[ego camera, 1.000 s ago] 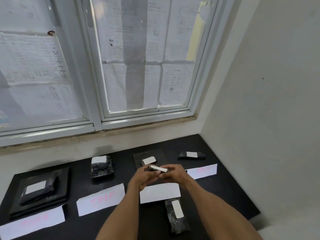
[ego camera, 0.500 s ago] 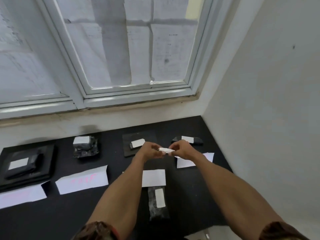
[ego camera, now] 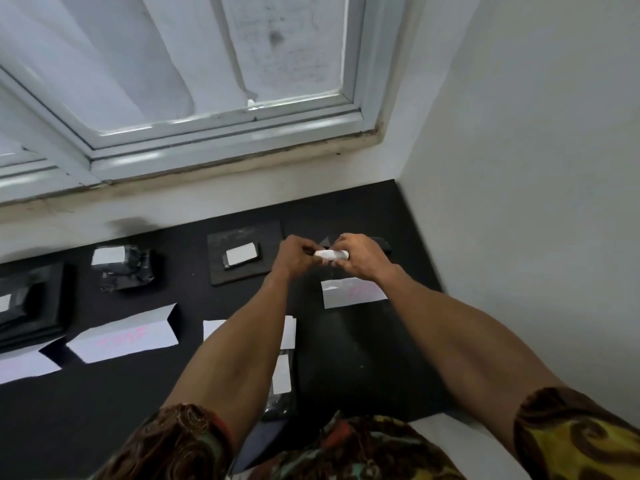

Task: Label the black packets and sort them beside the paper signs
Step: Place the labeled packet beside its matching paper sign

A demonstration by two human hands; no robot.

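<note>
Black tabletop (ego camera: 363,358): left hand (ego camera: 294,256) and right hand (ego camera: 360,259) pinch one small white label (ego camera: 330,253); five black packets (ego camera: 133,273), four white paper signs (ego camera: 121,336).

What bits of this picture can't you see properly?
Head view:
- Pink writing on the paper signs: too blurred to read.
- Middle sign: mostly behind the left forearm.
- Far-right packet: behind the right hand.
- Left tray: cut by the frame edge.
- White label: fingers cover its ends.
</note>
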